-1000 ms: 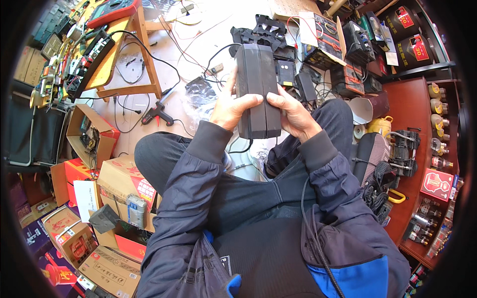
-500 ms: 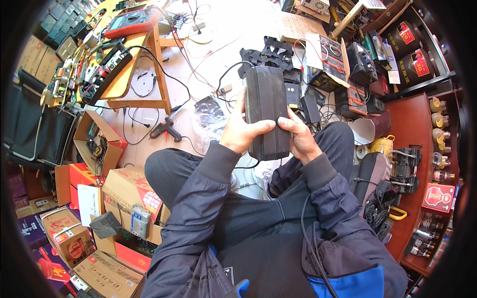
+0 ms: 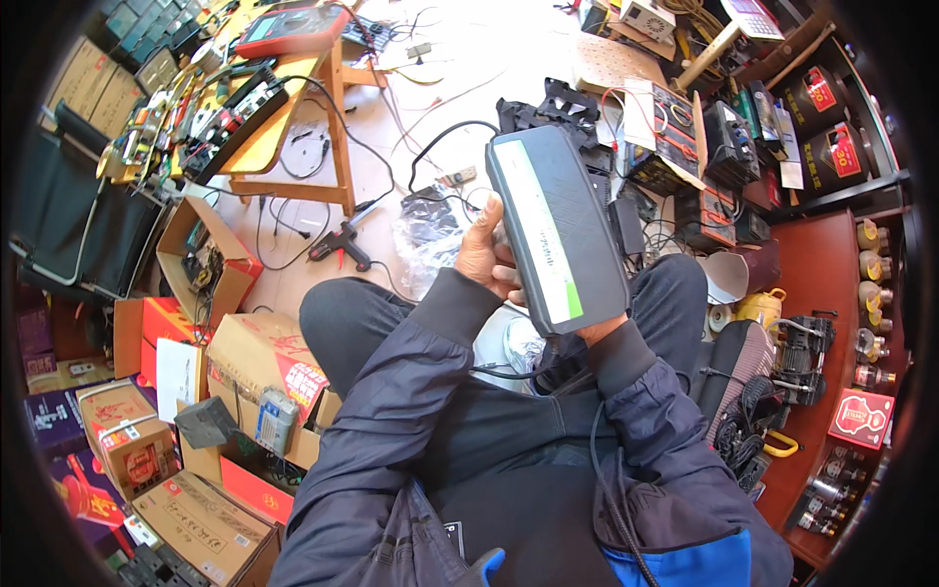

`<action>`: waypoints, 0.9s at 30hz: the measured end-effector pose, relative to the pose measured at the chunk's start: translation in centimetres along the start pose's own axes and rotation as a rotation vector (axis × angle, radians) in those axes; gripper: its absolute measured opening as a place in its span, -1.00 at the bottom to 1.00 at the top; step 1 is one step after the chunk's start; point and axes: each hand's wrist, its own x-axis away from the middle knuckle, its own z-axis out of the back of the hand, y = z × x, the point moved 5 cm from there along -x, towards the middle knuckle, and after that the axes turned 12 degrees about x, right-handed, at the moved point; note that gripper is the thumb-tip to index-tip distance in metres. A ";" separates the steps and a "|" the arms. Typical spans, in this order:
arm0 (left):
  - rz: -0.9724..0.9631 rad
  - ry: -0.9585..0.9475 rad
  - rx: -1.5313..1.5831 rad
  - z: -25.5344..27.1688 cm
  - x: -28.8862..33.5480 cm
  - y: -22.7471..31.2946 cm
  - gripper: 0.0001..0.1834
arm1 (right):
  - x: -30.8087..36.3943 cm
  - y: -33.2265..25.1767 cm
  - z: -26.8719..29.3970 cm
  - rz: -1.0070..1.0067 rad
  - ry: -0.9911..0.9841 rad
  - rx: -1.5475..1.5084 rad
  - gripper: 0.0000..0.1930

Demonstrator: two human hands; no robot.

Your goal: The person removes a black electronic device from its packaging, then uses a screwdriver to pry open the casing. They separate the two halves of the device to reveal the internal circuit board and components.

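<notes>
A black, long box-shaped device (image 3: 577,205) with a white-and-green label strip (image 3: 538,235) is held up over my lap, its labelled face toward me. My left hand (image 3: 489,252) grips its left side, thumb up along the edge and fingers curled beneath. Under the lower end, my right hand (image 3: 603,330) supports it; most of its fingers are hidden by the box. A black cable (image 3: 430,147) loops out at the far end, and another dark cable (image 3: 504,374) runs below the near end.
A glue gun (image 3: 340,248) and a clear plastic bag (image 3: 427,235) lie on the floor ahead. At left are a yellow table (image 3: 284,108) with a red multimeter (image 3: 290,29) and cardboard boxes (image 3: 259,357). Batteries (image 3: 729,142) and a reddish-brown shelf (image 3: 812,254) stand at right.
The black box has been turned over, so its labelled face now shows instead of the ridged side. It has shifted right, and my right hand has gone underneath it.
</notes>
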 end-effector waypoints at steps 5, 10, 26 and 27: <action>-0.271 -0.038 0.039 -1.1 -0.2 0.4 -0.23 | 0.1 -3.1 1.7 -0.027 0.205 0.529 -0.44; -0.330 0.013 -0.098 -2.6 -1.3 0.0 -0.33 | 1.9 -6.2 -4.0 0.191 0.085 0.988 -0.10; -0.213 -0.059 -0.234 -3.6 -2.5 -2.0 -0.17 | 3.3 -5.7 -6.2 0.212 0.238 1.323 0.24; -0.234 -0.065 -0.258 -3.6 -2.5 -1.9 -0.20 | 3.2 -5.7 -6.3 0.226 0.223 1.317 0.24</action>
